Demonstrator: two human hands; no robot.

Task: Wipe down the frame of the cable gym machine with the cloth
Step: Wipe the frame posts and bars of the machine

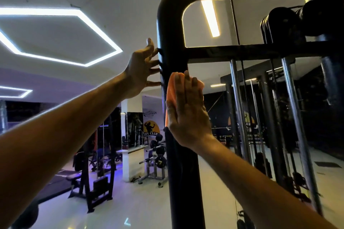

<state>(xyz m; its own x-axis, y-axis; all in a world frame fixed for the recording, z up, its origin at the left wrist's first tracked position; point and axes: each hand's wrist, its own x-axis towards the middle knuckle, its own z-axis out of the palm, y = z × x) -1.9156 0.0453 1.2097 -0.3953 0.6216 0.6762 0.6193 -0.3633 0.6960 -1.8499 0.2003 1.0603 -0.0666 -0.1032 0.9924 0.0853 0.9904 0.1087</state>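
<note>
Wiping the frame upright (178,57) is in hand: right hand (188,109), fingers straight, presses the cloth (170,91); left hand (141,69), spread, braces; upper bend apparently next.

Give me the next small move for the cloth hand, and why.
Probably slide the right hand up the black upright post toward the bend, keeping the orange cloth pressed flat. The cloth sits just under the crossbar joint, the post above looks unwiped, and the left hand's fingertips brace it there.

Frame (176,24): black painted metal tube, dull sheen. Cloth (172,91): soft orange fabric. Guide rods (240,109): bare polished steel. Floor (145,202): glossy.
</note>
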